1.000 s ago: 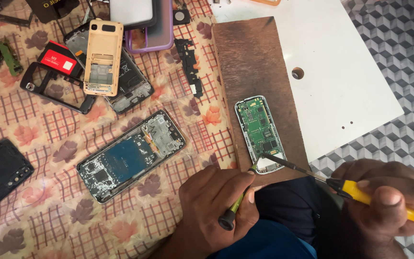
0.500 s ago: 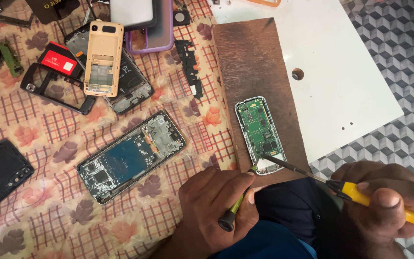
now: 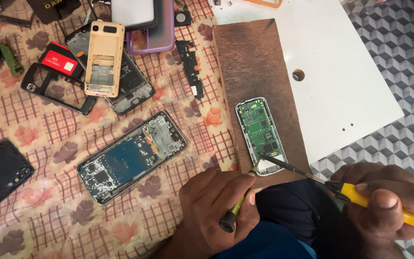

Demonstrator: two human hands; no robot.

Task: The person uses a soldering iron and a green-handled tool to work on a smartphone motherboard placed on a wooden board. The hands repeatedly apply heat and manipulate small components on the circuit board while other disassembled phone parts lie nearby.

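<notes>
My right hand [image 3: 384,204] was closed around the yellow handle of a screwdriver [image 3: 360,196], and its dark shaft reached to the lower end of the small phone [image 3: 262,136]. The small phone lay open, with its green circuit board up, on a brown wooden board [image 3: 255,72], which rested on a white panel [image 3: 331,62]. My left hand [image 3: 216,206] pinched a thin green tool [image 3: 238,206], and its tip touched the same lower end of the phone. On the checked cloth [image 3: 49,201] to the left lay a bigger opened phone [image 3: 132,156], a beige phone shell [image 3: 104,57] and a black frame [image 3: 56,88]
</notes>
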